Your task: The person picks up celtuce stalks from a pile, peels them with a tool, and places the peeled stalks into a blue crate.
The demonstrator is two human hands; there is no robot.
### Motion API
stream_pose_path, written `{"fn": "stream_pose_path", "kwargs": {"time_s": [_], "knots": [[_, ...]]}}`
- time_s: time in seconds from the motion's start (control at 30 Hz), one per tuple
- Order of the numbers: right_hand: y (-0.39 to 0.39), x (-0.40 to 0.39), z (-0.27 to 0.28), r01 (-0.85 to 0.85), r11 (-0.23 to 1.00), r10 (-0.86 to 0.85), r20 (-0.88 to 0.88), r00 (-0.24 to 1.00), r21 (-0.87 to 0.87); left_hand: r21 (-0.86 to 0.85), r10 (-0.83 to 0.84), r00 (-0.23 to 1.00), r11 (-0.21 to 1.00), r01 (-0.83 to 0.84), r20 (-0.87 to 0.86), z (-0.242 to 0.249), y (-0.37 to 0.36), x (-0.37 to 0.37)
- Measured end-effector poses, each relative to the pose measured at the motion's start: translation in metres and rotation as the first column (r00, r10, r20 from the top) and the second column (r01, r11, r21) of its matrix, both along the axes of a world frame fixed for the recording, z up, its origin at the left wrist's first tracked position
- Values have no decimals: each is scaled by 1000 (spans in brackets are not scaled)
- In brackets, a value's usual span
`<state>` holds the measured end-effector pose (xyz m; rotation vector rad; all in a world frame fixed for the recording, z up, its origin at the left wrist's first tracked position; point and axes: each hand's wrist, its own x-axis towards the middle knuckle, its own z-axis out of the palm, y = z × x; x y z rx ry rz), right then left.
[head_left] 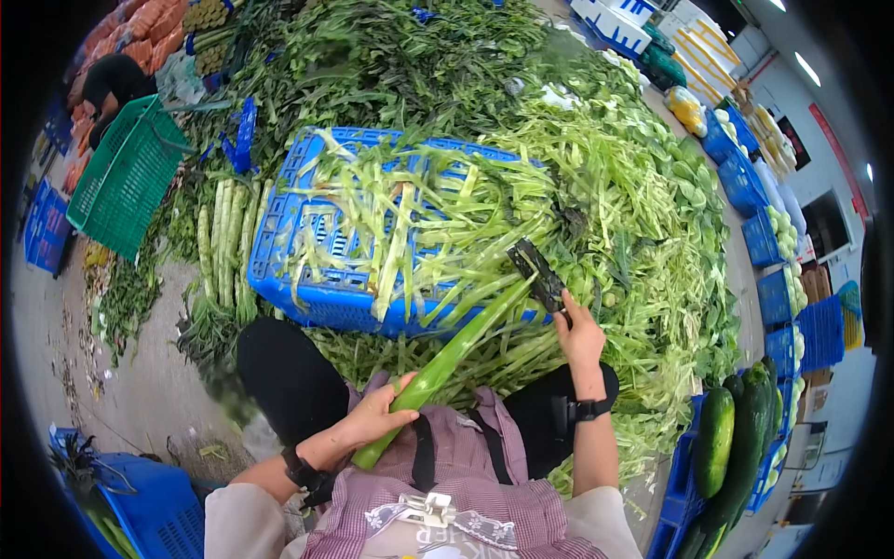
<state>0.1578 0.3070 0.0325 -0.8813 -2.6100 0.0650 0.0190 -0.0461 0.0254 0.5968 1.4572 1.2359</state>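
Observation:
My left hand [377, 415] is closed round the lower part of a thick green stalk [447, 363], which slants up and right across my lap. In my right hand [579, 335] is the handle of a dark peeler [538, 275]; its head lies against or just over the stalk's upper end. Beneath the stalk's tip stands an upturned-looking blue crate [279, 238], strewn with pale green peelings [391, 214].
Leaves [400, 56] and peelings [643, 270] are heaped ahead and right. Peeled stalks [223, 238] lie left of the crate, near a green basket [130, 177]. Large green gourds [715, 443] are at lower right, a blue crate [140, 494] at lower left. Another person [112, 84] is at upper left.

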Motion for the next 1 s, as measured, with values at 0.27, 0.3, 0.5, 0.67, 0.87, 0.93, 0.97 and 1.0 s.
{"fn": "stream_pose_path", "kwargs": {"time_s": [0.27, 0.3, 0.5, 0.67, 0.87, 0.93, 0.97, 1.0], "knots": [[47, 5, -3, -243, 358, -714, -431, 551, -902, -79, -28, 996, 996, 34, 80, 3, -1, -11], [49, 9, 5, -331, 370, -746, -490, 451, -868, -104, -117, 990, 987, 124, 74, -4, 3, -20], [34, 39, 62, -200, 795, -539, -819, 198, -572, -167, -267, 941, 958, 235, -207, 3, 82, -32], [31, 64, 78, -191, 786, -591, -805, 50, -588, 28, -134, 989, 991, 132, 65, 18, 113, -24], [32, 57, 32, -388, 461, -775, -575, 261, -798, 204, -286, 849, 955, 216, 443, 41, 83, -46], [24, 28, 23, -536, 408, -728, -618, 297, -739, 270, -363, 778, 928, 255, 512, 60, 77, -44], [22, 13, 19, -617, 376, -708, -644, 290, -691, 264, -358, 776, 931, 254, 519, 68, 74, -41], [23, 7, 12, -731, 245, -699, -639, 322, -637, 262, -373, 775, 926, 273, 511, 66, 73, -40]]}}
